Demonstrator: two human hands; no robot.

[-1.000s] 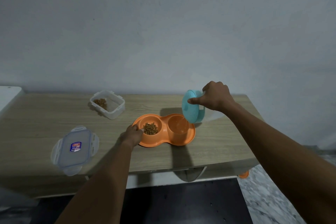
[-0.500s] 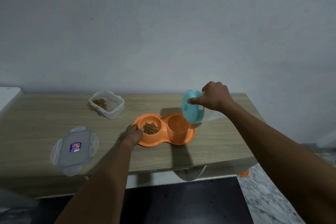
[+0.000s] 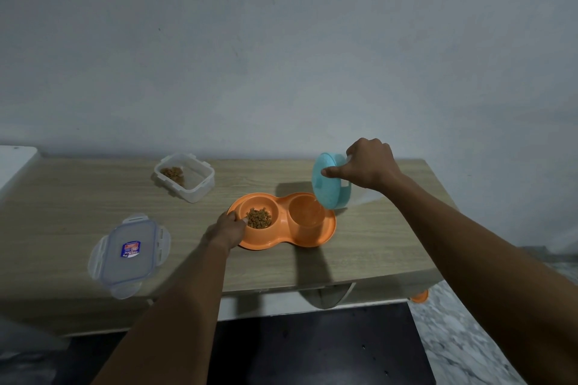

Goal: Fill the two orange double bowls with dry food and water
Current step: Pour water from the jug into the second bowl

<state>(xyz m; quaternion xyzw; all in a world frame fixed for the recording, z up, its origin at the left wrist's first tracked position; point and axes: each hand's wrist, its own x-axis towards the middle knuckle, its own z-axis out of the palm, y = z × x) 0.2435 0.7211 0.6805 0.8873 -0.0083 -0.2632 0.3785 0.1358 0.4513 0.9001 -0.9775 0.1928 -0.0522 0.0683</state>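
Right hand (image 3: pixel 372 166) grasps a tilted teal-lidded container (image 3: pixel 327 187) above the orange double bowl (image 3: pixel 312 239); left hand (image 3: pixel 226 228) grips the bowl's near rim beside kibble (image 3: pixel 259 218).

**Item 1: sticker (image 3: pixel 131 249).** One, small and rectangular, with a blue ground, a red band across its top and a pale panel below. It sits at the middle of the clear snap-lock lid (image 3: pixel 131 273), which lies flat on the wooden table (image 3: pixel 62 197). There is lettering on the band and panel, but it is too small and blurred to read.

**Legible text, brands, numbers, signs:** none.
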